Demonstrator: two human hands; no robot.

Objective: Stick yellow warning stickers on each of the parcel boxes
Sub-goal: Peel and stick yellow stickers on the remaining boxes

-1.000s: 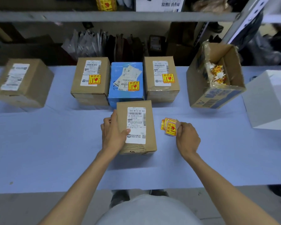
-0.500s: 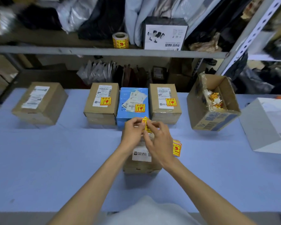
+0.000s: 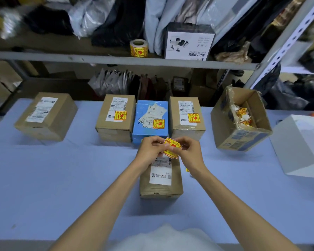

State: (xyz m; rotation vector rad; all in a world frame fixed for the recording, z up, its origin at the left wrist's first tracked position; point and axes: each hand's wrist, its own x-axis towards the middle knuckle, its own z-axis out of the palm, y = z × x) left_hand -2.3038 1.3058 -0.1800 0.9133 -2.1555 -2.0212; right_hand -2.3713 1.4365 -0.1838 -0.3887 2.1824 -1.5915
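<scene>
Both forearms reach forward from the bottom edge of the view and converge above the near parcel box [image 3: 160, 180]. This box lies flat on the blue table [image 3: 62, 178] with its white label facing up.

The left hand [image 3: 149, 151] and right hand [image 3: 191, 153] meet over the box's far end. The fingers of both are curled, and thumbs and fingertips pinch a small stack of yellow warning stickers [image 3: 172, 148] between them. The stack is tilted; whether it touches the box cannot be told.

Behind the hands, three parcels stand side by side: a brown box [image 3: 116, 115], a blue box [image 3: 150, 118] and a second brown box [image 3: 186, 115]. Each bears a yellow sticker by its label. A further brown parcel [image 3: 45, 116] sits well apart to the left. A tilted open carton [image 3: 241, 138] at the right holds sticker scraps. A sticker roll [image 3: 138, 48] stands on the shelf above.
</scene>
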